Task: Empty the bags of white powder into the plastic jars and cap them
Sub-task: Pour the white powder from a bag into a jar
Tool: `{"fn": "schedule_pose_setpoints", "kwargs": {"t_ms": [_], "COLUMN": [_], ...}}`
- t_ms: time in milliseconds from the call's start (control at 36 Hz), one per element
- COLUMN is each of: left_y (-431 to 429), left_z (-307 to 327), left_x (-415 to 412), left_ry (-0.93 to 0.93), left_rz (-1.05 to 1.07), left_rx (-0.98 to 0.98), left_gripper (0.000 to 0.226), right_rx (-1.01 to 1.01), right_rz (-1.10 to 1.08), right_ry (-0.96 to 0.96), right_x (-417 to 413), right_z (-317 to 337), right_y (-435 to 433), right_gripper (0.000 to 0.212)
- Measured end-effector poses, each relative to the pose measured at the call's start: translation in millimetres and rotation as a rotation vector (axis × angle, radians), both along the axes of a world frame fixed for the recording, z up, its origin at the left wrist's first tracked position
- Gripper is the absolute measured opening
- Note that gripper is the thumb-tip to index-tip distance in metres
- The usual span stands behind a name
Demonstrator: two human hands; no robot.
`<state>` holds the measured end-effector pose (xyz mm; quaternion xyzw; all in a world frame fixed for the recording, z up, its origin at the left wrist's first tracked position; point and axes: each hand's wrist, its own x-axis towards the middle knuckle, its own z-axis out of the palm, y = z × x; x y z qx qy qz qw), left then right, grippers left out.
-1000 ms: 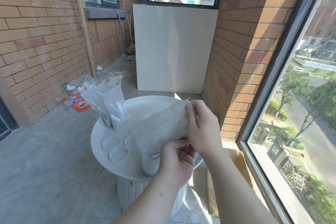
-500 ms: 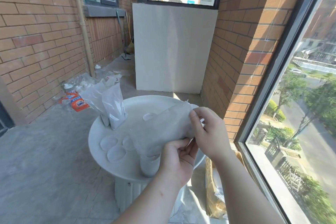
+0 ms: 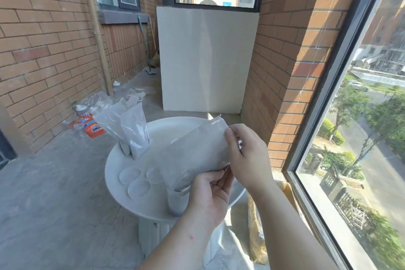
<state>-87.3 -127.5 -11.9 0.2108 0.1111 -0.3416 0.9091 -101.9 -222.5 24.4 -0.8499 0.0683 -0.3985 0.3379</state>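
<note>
Fingers [image 3: 230, 136] of the right hand [image 3: 246, 155] pinch the raised end of the clear bag [image 3: 192, 151], and the left hand [image 3: 210, 197] curls round its lower edge. The bag slants down, its low end at the mouth of the open jar [image 3: 177, 203], which stands near the front of the round white table [image 3: 114, 160]. Three lids [image 3: 139, 188] lie flat just beside the jar. Two more bags [image 3: 133, 133] stand at the table's far left.
</note>
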Motion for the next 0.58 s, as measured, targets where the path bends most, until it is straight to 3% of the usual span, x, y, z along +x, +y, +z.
{"fn": "schedule_pose_setpoints", "kwargs": {"t_ms": [583], "left_y": [-0.4], "left_z": [-3.7], "left_x": [1.8], "left_ry": [0.036], "left_rz": [0.019], "left_rx": [0.005], "left_gripper": [0.033], "right_rx": [-0.066], "right_rz": [-0.061], "right_ry": [-0.006], "right_x": [2.4], "right_z": [-1.6], "right_y": [1.8], "right_gripper": [0.021]}}
